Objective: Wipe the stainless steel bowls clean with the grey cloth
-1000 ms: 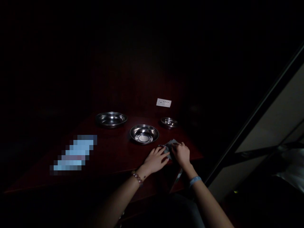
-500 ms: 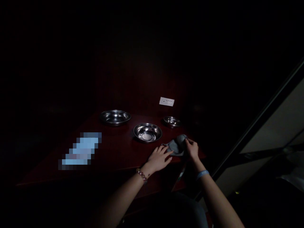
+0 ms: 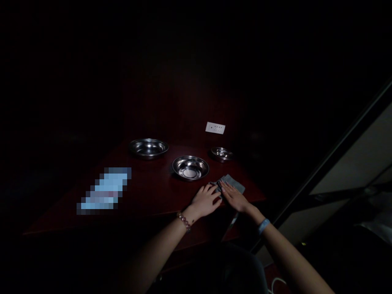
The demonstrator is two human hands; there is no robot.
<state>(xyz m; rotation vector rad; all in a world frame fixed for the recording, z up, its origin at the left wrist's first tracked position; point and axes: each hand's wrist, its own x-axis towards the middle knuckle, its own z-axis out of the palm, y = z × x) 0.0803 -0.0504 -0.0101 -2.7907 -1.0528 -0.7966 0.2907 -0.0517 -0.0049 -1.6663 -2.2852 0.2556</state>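
Observation:
A grey cloth (image 3: pixel 236 184) lies folded on the dark red table near its front right edge. My right hand (image 3: pixel 234 198) rests flat on top of it, fingers stretched toward the left. At the cloth's left side is my left hand (image 3: pixel 206 201), palm down with fingers spread, the fingertips touching its edge. Just beyond the hands stands a shiny metal bowl (image 3: pixel 190 173). A smaller metal bowl (image 3: pixel 221 154) sits farther back, behind the cloth.
A wider metal bowl (image 3: pixel 148 148) stands at the back left of the table (image 3: pixel 147 192). A pixelated bluish flat thing (image 3: pixel 104 191) lies at the left. On the back wall is a white socket plate (image 3: pixel 215 128). The surroundings are very dark.
My right hand has let go of the cloth's raised right part and now lies flat on it. The cloth went from bunched to flatter and folded. My left hand has hardly moved.

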